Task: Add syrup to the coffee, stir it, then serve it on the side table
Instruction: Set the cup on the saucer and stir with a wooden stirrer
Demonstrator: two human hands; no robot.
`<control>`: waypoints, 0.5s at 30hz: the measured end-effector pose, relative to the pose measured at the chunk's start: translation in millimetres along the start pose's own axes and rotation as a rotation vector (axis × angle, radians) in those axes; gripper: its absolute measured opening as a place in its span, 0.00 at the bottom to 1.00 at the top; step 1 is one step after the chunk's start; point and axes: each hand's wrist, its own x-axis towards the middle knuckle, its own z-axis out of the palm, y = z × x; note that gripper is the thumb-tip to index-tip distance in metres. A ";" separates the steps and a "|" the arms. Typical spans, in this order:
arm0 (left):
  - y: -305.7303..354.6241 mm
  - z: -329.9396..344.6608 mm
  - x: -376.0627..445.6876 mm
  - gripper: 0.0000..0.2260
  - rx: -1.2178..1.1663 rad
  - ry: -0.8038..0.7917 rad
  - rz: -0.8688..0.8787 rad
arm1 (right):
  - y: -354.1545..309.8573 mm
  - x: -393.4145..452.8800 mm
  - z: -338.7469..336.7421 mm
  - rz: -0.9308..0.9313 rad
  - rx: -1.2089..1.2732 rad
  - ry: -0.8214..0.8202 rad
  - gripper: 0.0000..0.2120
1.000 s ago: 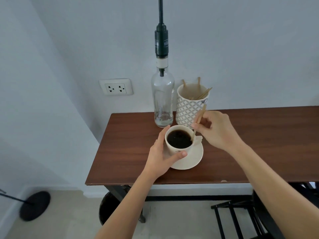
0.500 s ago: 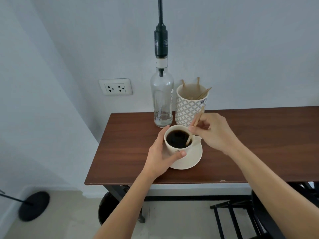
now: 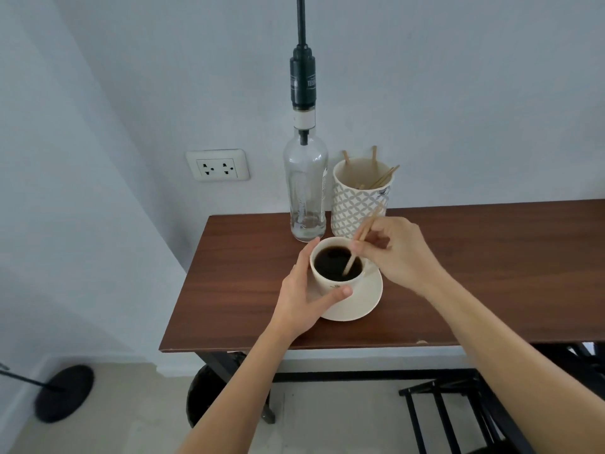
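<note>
With the left hand (image 3: 302,294) bracing the full cream ceramic cup (image 3: 337,268) and the right hand (image 3: 397,253) pinching the thin wooden stirrer (image 3: 358,245), brisk stirring risked slopping coffee over the rim.

So on the counter (image 3: 474,257): one coffee cup (image 3: 330,281) on one saucer (image 3: 363,301), one glass bottle (image 3: 305,191) and one patterned holder (image 3: 358,204) behind it. Two hands.

wall socket (image 3: 217,165): up-left of the left hand, on the wall | patterned holder (image 3: 360,199): just beyond the right hand, holding wooden sticks | black round base (image 3: 64,393): floor, far below-left, possibly a stand | black rack (image 3: 458,417): under the right forearm
</note>
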 end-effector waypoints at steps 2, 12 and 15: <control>-1.1 0.5 -0.3 0.37 0.001 -0.003 0.008 | -2.7 1.7 11.3 0.017 0.071 0.017 0.04; -1.4 0.0 0.5 0.37 -0.011 -0.001 0.014 | 7.9 5.5 -11.2 0.031 0.006 0.007 0.05; -2.5 0.4 0.3 0.39 -0.024 -0.011 0.018 | 1.8 1.3 6.8 0.062 0.135 -0.015 0.03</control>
